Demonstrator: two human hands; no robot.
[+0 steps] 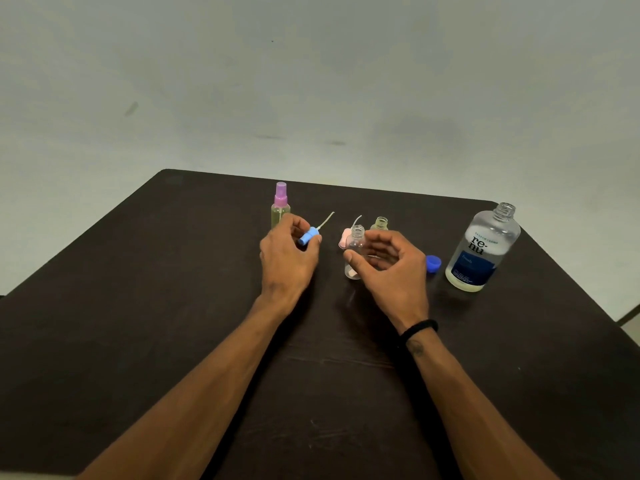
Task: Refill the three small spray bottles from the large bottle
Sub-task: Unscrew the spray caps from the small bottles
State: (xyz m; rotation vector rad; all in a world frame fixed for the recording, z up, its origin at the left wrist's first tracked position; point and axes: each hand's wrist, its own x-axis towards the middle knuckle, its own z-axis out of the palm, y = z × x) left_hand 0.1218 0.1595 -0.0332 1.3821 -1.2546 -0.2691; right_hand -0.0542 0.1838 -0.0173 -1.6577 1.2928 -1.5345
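Fingers (304,233) pinching blue sprayer (309,236), right hand (388,268) round clear bottle (355,252)

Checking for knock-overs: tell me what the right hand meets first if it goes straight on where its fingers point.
The right hand, fingers pointing left, would meet the uncapped clear small plastic bottle first; they look near or touching it, depth unclear.

The right hand (389,268) hides the lower part of the open yellowish bottle (381,224) behind it and part of the clear bottle (356,249). The left hand (289,258) covers the bottom of the purple-capped bottle (280,209). The desk (138,306) is cut off by the lower picture edge, and the small print on the large bottle (483,247) is too fine to read.
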